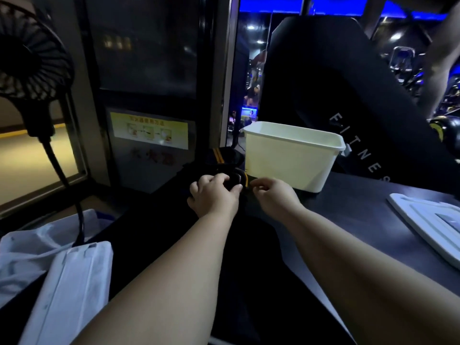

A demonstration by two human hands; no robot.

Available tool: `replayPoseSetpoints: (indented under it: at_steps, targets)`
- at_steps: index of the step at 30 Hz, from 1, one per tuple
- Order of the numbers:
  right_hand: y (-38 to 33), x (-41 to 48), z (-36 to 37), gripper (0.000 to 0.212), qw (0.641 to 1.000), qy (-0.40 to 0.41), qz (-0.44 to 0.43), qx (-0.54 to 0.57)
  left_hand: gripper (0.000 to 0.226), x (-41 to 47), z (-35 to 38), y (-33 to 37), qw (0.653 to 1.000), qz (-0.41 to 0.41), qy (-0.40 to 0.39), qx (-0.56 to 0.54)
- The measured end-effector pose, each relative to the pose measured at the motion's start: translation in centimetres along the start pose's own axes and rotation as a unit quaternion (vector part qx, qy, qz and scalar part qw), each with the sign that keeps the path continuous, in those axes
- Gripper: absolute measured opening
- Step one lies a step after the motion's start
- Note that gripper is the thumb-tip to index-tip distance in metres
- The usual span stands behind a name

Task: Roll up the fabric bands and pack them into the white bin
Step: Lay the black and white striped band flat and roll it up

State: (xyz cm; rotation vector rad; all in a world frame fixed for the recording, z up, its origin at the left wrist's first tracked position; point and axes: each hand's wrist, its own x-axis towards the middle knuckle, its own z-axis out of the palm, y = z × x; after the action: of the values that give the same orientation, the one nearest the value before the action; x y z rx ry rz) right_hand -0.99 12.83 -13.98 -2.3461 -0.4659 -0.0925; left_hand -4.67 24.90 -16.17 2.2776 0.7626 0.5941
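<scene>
Rolling step: left hand grips the dark, yellow-striped fabric band, and right hand appears to pinch its edge. Next, probably: tighten the roll, then lift it into the white plastic bin.

The bin is open on top — its near wall stands right behind the hands.

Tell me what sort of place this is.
Probably a gym. A black panel lettered FITNESS stands behind the white bin, exercise machines sit under blue lights beyond, and the left hand and right hand hold a fabric band on the counter.
</scene>
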Motion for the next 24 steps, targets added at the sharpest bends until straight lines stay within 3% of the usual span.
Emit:
replayPoseSetpoints:
  at_steps: [5, 8, 13, 18, 21, 24]
  targets:
    - [0.6, 2.1, 3.2, 0.026, 0.991, 0.021, 0.01, 0.135, 0.023, 1.0, 0.9, -1.0, 0.998, 0.056, 0.037, -0.011]
    - [1.1, 2.1, 4.1, 0.022, 0.981, 0.039, -0.003, 0.19, 0.014, 1.4, 1.2, -1.7, 0.991, 0.085, 0.066, -0.076]
    - [1.5, 2.6, 3.2, 0.03, 0.977, 0.101, -0.06, 0.18, 0.011, 1.3, 0.5, -1.4, 0.977, 0.112, 0.089, -0.16]
    - [2.2, 2.7, 2.4, 0.045, 0.977, 0.037, -0.077, 0.193, 0.018, 0.4, 0.2, 0.0, 0.952, 0.166, 0.04, -0.254]
    - [2.2, 2.7, 2.2, 0.033, 0.974, 0.028, -0.079, 0.209, 0.03, 0.0, -0.1, 0.5, 0.941, 0.178, 0.039, -0.286]
    - [2.0, 2.4, 1.7, 0.023, 0.977, 0.044, -0.049, 0.203, 0.016, -0.2, 0.1, 0.3, 0.94, 0.176, 0.035, -0.29]
